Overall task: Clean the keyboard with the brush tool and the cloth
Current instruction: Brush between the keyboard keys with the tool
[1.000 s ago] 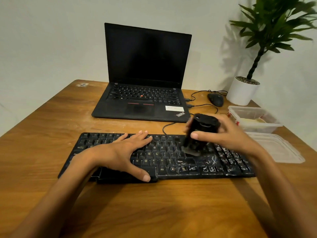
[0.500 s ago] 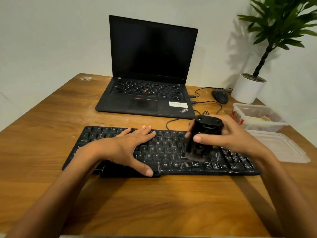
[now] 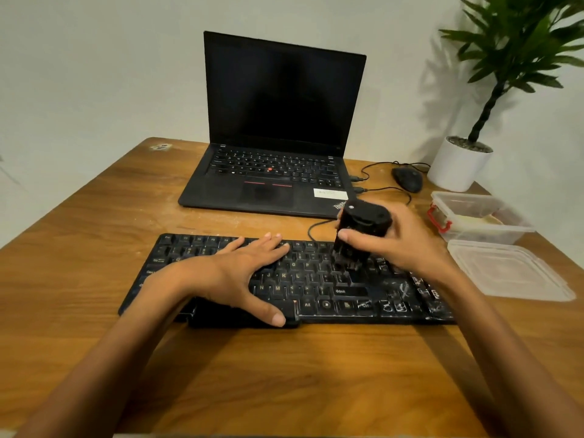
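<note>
Now the brushing step looks under way. The keyboard (image 3: 316, 279) lies across the near part of the table (image 3: 284, 374). The left hand (image 3: 234, 273) rests flat on its left keys, fingers (image 3: 268, 246) straight and holding nothing, thumb at the near edge. The right hand (image 3: 407, 245) grips the brush (image 3: 363, 227), thumb and fingers curled round its black body, with the bristles down on the keys just right of the middle. To do this well, I judge short strokes along each row would serve. The bristles should stay upright so they reach between keys, and the flat hand should brace the keyboard. The white smears (image 3: 406, 295) at the near right look due next.
</note>
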Tool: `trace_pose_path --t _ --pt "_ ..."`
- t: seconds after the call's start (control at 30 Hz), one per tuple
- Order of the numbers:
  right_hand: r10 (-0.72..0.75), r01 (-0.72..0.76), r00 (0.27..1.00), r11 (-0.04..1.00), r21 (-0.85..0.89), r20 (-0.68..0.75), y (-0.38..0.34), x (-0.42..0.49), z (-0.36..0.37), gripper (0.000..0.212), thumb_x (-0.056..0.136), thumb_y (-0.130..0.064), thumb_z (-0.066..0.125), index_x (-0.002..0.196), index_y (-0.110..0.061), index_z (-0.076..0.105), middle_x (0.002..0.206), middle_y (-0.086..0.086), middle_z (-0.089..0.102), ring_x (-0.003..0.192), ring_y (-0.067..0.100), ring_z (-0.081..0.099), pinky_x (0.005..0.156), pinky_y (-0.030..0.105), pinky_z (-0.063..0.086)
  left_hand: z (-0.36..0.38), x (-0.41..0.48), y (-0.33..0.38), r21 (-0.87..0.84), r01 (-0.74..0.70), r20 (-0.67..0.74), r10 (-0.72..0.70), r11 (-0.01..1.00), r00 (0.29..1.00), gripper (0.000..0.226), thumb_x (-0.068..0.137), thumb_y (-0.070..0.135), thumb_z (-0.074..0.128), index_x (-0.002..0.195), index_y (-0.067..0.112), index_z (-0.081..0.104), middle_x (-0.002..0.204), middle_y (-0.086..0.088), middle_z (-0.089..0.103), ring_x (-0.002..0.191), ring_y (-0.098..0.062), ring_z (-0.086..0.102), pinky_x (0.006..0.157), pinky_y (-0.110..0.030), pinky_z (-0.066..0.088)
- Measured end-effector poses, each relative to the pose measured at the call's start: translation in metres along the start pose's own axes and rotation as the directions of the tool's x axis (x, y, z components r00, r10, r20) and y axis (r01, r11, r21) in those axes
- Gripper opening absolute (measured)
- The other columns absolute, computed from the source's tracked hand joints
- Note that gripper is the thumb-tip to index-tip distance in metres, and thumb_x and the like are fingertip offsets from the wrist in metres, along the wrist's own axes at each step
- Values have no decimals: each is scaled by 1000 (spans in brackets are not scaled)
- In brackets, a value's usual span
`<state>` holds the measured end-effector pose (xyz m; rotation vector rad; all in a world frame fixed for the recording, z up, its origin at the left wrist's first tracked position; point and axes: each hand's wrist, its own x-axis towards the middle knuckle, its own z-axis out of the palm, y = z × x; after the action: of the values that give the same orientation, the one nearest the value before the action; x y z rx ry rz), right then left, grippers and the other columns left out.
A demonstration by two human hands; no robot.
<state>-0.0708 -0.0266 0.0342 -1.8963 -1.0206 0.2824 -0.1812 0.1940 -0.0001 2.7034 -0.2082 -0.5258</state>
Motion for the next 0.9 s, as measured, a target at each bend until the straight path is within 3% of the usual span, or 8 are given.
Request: trace_pose_path --t 0.13,0.3,0.4,0.47,0.53,0.6,0.73,0.9 --pt "-40 21 969 997 78 243 -2 -3 22 32 70 -30 72 98 -16 62 94 2 68 90 12 65 73 22 53 0 0 1 -5 3 11 -3 1000 1000 107 72 59 63 144 34 -12 137 24 -27 119 9 -29 99 -20 -22" --pt "-107 107 994 994 -26 -5 -5 16 24 35 71 -33 74 93 -8 62 90 8 67 87 20 64 76 38 54 0 -1 3 -15 1 7 -1 1000 1000 105 72 58 63 145 33 -10 148 17 -23 120 9 -27 101 -22 -21" --pt "-180 172 976 982 75 120 -20 13 44 26 76 -21 71 96 -6 62 89 8 67 84 18 64 74 32 54 0 -2 3 -40 10 0 -10 999 1000 102 73 56 64 146 32 -3 148 20 -17 120 9 -25 99 -20 -21" --pt "-178 165 963 983 82 201 -21 9 56 24 79 -15 70 98 -2 62 90 14 66 84 23 63 74 39 54 0 -2 3 -61 8 -10 -8 998 1000 104 71 58 65 146 32 -1 149 19 -14 128 6 -22 102 -23 -21" --pt "-140 127 971 989 77 195 -11 4 47 28 77 -21 69 99 -4 63 94 14 68 88 24 64 78 41 53 1 -1 1 -40 0 -8 -1 999 1000 106 71 59 64 146 34 -6 145 21 -19 129 7 -23 104 -24 -21" --pt "-56 43 984 995 85 168 -1 -6 23 32 72 -28 69 98 -11 64 96 10 69 91 19 66 81 34 55 1 -1 1 -23 1 3 -1 1000 1000 105 73 58 63 145 34 -9 135 26 -23 123 9 -27 102 -23 -21" --pt "62 -53 986 997 -63 153 9 -20 -23 45 65 -43 70 96 -11 65 95 8 70 89 20 67 82 48 53 0 -1 0 -31 -8 3 8 999 1000 105 72 59 62 144 35 -11 138 25 -23 122 8 -28 101 -23 -22" --pt "-110 98 980 992 79 167 -24 -5 22 30 71 -26 73 95 -10 65 92 9 69 85 18 66 74 28 55 -1 -3 5 -58 2 0 -2 998 1000 103 74 54 64 145 34 -9 147 20 -20 120 8 -27 99 -20 -20"
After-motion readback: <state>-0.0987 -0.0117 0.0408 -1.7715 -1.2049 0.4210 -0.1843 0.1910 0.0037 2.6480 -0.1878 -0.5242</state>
